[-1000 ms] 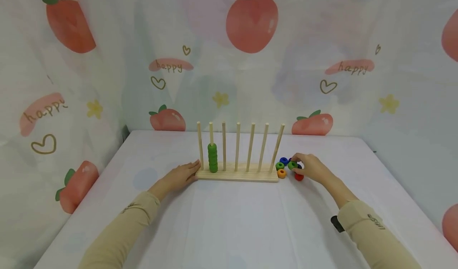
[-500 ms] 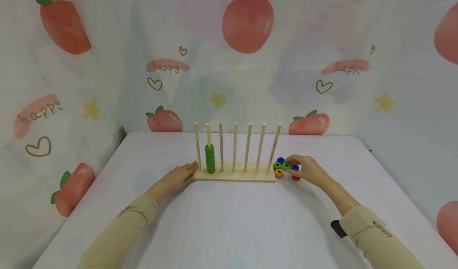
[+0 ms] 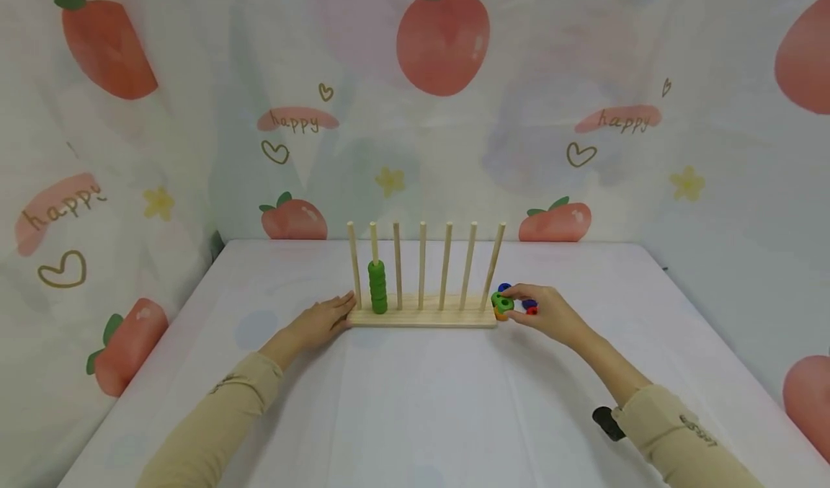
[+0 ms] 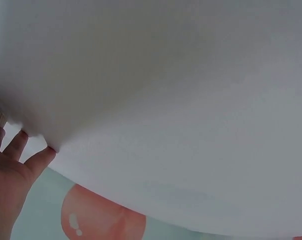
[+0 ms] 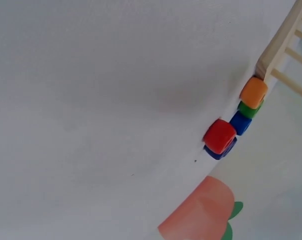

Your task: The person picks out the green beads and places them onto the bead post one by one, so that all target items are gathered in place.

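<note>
A wooden peg rack (image 3: 421,320) with a row of upright pegs stands mid-table. A stack of green beads (image 3: 377,287) sits on its second peg from the left. My left hand (image 3: 316,326) rests with extended fingers at the rack's left end; part of that hand (image 4: 11,172) shows in the left wrist view. Just off the right end, my right hand (image 3: 547,313) pinches a green bead (image 3: 506,304) between thumb and fingers. Beside it lie an orange bead (image 5: 254,92), another green bead (image 5: 250,111), a blue bead (image 5: 240,123) and a red bead (image 5: 220,136).
A dark blue or purple bead (image 3: 529,304) lies near the red one, behind the right hand's fingers. White cloth covers the table (image 3: 415,401). A fruit-printed curtain (image 3: 363,55) hangs behind and along the sides. Something black (image 3: 608,423) sits at the right cuff.
My right hand has moved left with the pinched green bead, closer to the rack's right end, uncovering the dark blue and red beads. The left hand stays at the rack.
</note>
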{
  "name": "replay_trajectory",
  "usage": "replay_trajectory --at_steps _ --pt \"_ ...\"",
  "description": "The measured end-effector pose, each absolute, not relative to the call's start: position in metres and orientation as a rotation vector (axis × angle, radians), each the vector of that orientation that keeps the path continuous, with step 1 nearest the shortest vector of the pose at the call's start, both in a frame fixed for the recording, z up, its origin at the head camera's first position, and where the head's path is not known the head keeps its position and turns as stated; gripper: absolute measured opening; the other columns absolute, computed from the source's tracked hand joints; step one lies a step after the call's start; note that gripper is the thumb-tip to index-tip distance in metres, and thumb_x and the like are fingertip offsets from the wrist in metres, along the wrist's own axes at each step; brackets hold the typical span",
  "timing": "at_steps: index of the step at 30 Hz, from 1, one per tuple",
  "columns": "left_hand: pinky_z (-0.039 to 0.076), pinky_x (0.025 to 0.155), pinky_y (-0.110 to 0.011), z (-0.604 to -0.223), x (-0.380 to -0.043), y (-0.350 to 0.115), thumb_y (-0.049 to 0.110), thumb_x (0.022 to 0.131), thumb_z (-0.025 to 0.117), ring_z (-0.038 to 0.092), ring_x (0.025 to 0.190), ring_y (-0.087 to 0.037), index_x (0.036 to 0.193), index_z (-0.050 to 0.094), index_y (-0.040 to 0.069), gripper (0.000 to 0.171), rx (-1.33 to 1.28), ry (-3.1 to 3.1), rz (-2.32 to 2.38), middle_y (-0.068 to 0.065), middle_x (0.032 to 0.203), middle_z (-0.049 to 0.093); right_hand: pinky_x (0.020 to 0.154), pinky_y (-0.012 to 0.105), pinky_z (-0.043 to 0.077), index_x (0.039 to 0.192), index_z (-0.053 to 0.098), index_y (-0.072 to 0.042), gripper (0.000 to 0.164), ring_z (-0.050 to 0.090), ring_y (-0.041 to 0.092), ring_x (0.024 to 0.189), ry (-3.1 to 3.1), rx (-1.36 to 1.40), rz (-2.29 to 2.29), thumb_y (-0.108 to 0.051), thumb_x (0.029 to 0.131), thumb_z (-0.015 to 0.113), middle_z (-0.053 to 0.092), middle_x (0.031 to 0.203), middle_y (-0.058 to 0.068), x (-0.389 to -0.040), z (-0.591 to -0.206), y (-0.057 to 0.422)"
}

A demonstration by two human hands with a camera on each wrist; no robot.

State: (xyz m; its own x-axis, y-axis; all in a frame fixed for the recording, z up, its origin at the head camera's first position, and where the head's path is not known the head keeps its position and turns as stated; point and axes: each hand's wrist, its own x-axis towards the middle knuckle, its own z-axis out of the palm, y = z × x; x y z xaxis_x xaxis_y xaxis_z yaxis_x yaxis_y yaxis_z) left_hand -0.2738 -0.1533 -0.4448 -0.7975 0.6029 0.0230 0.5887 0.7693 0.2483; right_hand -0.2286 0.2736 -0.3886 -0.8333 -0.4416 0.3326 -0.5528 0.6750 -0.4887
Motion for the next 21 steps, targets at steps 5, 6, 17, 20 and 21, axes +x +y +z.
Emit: replay_trajectory --at_steps 5,6,17,20,21 --pt "0.035 0.098 -0.067 -0.445 -0.276 -0.155 0.024 0.098 0.049 0.039 0.132 -0.043 0.143 0.035 -0.002 0.054 0.950 2.876 0.375 -0.019 0.150 0.033 0.080 0.044 0.055 0.106 0.066 0.004 0.033 0.067 0.031 0.092 -2.580 0.880 0.859 0.001 0.074 0.076 0.071 0.100 0.015 -0.226 -0.386 0.263" --pt "0.035 0.099 -0.067 -0.445 -0.276 -0.155 0.024 0.098 0.049 0.039 0.132 -0.042 0.143 0.035 -0.001 0.054 0.946 2.873 0.371 -0.018 0.150 0.033 0.078 0.041 0.056 0.105 0.066 0.004 0.034 0.067 0.030 0.091 -2.560 0.890 0.856 0.001 0.074 0.076 0.071 0.099 0.014 -0.226 -0.385 0.261" --pt "0.036 0.100 -0.064 -0.444 -0.279 -0.155 0.025 0.098 0.051 0.040 0.132 -0.042 0.143 0.036 -0.002 0.055 0.955 2.861 0.385 -0.018 0.150 0.034 0.073 0.035 0.057 0.106 0.066 0.007 0.033 0.068 0.027 0.086 -2.452 0.985 0.848 0.001 0.074 0.076 0.071 0.099 0.017 -0.229 -0.376 0.236" --pt "0.036 0.099 -0.065 -0.443 -0.279 -0.154 0.025 0.097 0.051 0.040 0.132 -0.042 0.143 0.036 -0.001 0.055 0.933 2.862 0.380 -0.018 0.150 0.034 0.074 0.041 0.057 0.106 0.066 0.006 0.033 0.068 0.028 0.089 -2.404 1.017 0.846 0.001 0.074 0.076 0.071 0.099 0.017 -0.230 -0.374 0.226" --pt "0.036 0.099 -0.065 -0.443 -0.279 -0.154 0.024 0.097 0.051 0.040 0.132 -0.042 0.143 0.036 -0.001 0.055 0.926 2.861 0.383 -0.018 0.150 0.034 0.074 0.041 0.057 0.105 0.066 0.005 0.033 0.068 0.028 0.089 -2.389 1.026 0.840 0.001 0.074 0.076 0.071 0.099 0.016 -0.231 -0.373 0.223"
